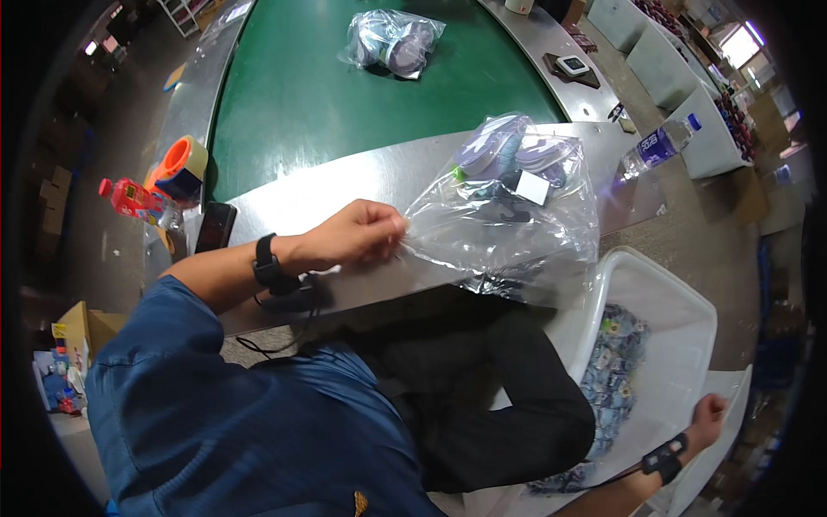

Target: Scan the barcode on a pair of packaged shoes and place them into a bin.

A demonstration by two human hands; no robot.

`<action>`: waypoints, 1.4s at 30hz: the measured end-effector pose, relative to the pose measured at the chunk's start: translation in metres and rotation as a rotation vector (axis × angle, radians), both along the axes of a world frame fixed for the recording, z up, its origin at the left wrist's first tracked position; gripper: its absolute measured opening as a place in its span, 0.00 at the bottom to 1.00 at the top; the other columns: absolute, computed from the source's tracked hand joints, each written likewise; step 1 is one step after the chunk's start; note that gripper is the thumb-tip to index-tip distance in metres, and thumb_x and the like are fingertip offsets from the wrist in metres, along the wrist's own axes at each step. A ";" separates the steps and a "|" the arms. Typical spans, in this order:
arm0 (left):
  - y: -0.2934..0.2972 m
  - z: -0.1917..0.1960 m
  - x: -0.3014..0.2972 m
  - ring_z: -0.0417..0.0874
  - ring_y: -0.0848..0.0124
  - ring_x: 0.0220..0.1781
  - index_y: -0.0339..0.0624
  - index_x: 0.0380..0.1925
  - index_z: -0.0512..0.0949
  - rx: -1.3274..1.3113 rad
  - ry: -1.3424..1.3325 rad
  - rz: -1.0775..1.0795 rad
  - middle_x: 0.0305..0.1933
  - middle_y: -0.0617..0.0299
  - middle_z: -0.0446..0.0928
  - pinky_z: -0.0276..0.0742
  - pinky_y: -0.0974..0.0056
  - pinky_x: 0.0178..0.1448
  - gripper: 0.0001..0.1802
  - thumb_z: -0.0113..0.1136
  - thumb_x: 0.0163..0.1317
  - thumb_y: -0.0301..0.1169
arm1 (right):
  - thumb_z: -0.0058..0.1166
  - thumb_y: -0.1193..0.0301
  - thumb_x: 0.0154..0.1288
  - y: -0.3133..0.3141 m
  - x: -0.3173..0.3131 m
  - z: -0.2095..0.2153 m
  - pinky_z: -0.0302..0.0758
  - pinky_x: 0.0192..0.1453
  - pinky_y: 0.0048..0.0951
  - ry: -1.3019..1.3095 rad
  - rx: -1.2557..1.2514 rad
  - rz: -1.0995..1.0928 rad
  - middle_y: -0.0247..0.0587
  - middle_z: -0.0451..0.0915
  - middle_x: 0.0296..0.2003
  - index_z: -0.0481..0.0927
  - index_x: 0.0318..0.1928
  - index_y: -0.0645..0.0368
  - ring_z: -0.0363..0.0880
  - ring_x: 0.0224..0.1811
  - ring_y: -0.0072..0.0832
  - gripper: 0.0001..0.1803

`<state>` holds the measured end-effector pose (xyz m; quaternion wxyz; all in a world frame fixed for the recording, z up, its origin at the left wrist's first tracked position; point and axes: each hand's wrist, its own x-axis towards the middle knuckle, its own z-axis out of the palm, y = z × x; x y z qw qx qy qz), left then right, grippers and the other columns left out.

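My left hand (pixel 366 233) pinches the near left corner of a clear plastic bag (pixel 551 233) at the front of the metal table edge. Inside that bag are lavender shoes (pixel 491 148) with a white tag (pixel 528 187). The bag spreads to the right and hangs past the edge. Off to the lower right, my right hand (pixel 708 415) is closed beside a white bin (pixel 706 310) and over a white surface. What its fingers hold, if anything, is too small to make out. Many small bluish packets (pixel 613 370) fill part of the bin.
Another bagged pair of shoes (pixel 396 45) lies on the green belt (pixel 310 103). Tape rolls (pixel 183 164), a red-capped bottle (pixel 133 198) and a black phone (pixel 215 227) sit at left. A water bottle (pixel 659 148) and a small white device (pixel 572 65) are at right.
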<state>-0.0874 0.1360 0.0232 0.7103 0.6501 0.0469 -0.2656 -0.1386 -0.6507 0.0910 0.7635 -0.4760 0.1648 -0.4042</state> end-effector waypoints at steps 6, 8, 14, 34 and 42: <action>0.026 -0.005 0.013 0.80 0.70 0.54 0.49 0.76 0.60 0.455 -0.572 0.066 0.66 0.55 0.67 0.81 0.68 0.47 0.42 0.67 0.64 0.23 | 0.64 0.75 0.65 0.302 0.019 -0.006 0.79 0.40 0.25 0.748 -0.895 0.439 0.44 0.82 0.55 0.77 0.66 0.62 0.83 0.43 0.27 0.29; 0.015 0.005 0.022 0.76 0.62 0.63 0.54 0.75 0.63 0.668 -0.882 0.029 0.71 0.53 0.64 0.81 0.60 0.58 0.50 0.74 0.52 0.20 | 0.70 0.78 0.56 0.353 0.037 -0.002 0.77 0.59 0.39 0.351 -1.476 0.351 0.48 0.78 0.62 0.77 0.67 0.56 0.79 0.58 0.38 0.35; -0.006 0.009 0.043 0.80 0.56 0.60 0.48 0.46 0.87 0.500 -1.380 -0.169 0.56 0.57 0.82 0.77 0.53 0.65 0.19 0.77 0.53 0.24 | 0.71 0.76 0.53 0.414 0.097 0.009 0.66 0.72 0.44 -0.110 -1.787 0.743 0.43 0.83 0.57 0.89 0.45 0.52 0.69 0.71 0.48 0.16; 0.005 -0.027 0.090 0.86 0.68 0.39 0.42 0.57 0.81 0.696 -0.622 -0.027 0.51 0.55 0.84 0.83 0.61 0.49 0.19 0.67 0.66 0.29 | 0.57 0.68 0.74 0.432 0.108 -0.107 0.78 0.34 0.33 0.716 -0.715 0.632 0.42 0.82 0.29 0.81 0.47 0.64 0.81 0.26 0.28 0.11; -0.015 -0.014 0.078 0.68 0.50 0.75 0.49 0.74 0.68 0.626 -1.230 -0.466 0.77 0.47 0.63 0.68 0.50 0.75 0.46 0.75 0.53 0.29 | 0.61 0.85 0.44 0.440 0.115 -0.080 0.70 0.71 0.46 -0.095 -1.599 0.567 0.46 0.72 0.67 0.76 0.65 0.51 0.70 0.69 0.50 0.41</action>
